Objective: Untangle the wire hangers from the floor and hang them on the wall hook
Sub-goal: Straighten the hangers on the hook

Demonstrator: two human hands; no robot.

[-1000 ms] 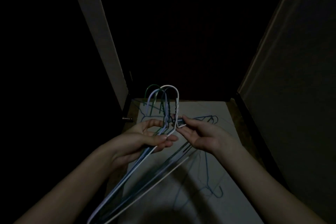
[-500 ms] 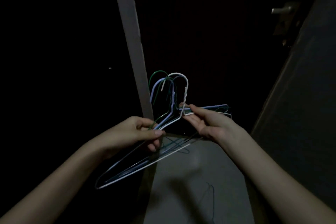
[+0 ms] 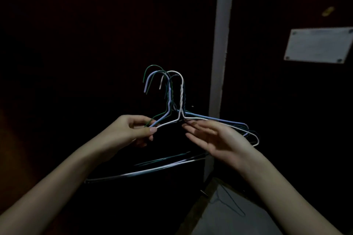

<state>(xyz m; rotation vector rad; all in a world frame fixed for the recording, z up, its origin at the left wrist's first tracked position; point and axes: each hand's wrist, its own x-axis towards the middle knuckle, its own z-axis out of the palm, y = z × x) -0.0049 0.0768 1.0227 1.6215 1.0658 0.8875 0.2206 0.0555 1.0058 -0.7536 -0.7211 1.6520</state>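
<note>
A bunch of several wire hangers [image 3: 181,99], white, pale blue and green, is held upright in front of a dark wall, hooks pointing up and left. My left hand [image 3: 131,131] pinches their left shoulder wires between thumb and fingers. My right hand [image 3: 215,139] lies palm up under the right shoulder wires, fingers fairly straight, fingertips touching the wires just below the twisted necks. Another wire hanger [image 3: 232,204] lies on the pale floor at the lower right. No wall hook shows in the dark.
A pale vertical door frame strip [image 3: 222,44] runs down just right of the hangers. A pale rectangular plate [image 3: 318,45] is screwed to the dark door at the right. The pale floor [image 3: 238,223] shows at the bottom right.
The view has swung up and left, away from the floor. The bunch of hangers has been raised and levelled in front of the dark wall, and my right hand's fingers have straightened.
</note>
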